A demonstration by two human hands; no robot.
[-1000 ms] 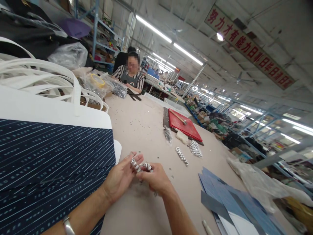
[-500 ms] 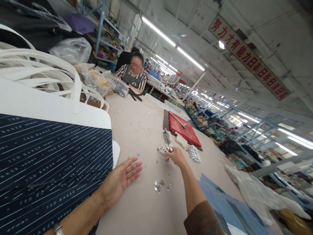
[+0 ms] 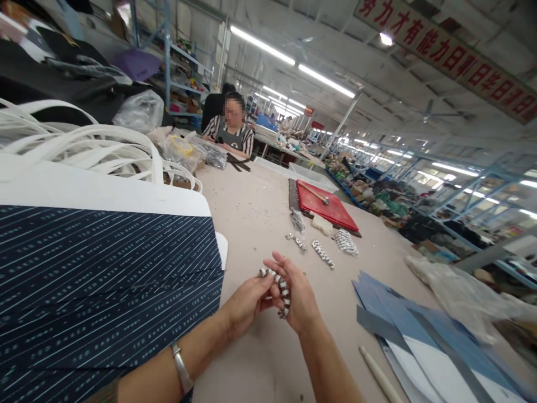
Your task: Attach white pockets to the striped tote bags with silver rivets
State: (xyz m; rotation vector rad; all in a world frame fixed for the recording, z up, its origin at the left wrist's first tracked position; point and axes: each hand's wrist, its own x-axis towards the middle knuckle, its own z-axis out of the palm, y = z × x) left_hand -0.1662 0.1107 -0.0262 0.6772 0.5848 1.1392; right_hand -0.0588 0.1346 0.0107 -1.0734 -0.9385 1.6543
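Above the table, my two hands come together around a curved row of silver and white discs (image 3: 285, 294). My left hand (image 3: 249, 299) is closed, pinching the upper part of the row between thumb and fingers. Against the row's outer side, my right hand (image 3: 300, 294) is cupped, with its fingers bent round it. What the discs are exactly is too small to tell. Just beyond my hands lie a short row of similar discs (image 3: 296, 241) and a longer row (image 3: 323, 254).
At left stands a dark striped bag (image 3: 104, 280) with white handles. Further off lie a red board (image 3: 329, 207) with a hammer (image 3: 314, 193), a bag of discs (image 3: 346, 243) and a white block (image 3: 321, 225). Blue sheets (image 3: 403, 319) lie right. A co-worker (image 3: 230, 131) sits opposite.
My left hand, open before, has closed on the curved row. My right hand has drawn back from the disc rows to join it. The loose discs seen on the near table are no longer visible.
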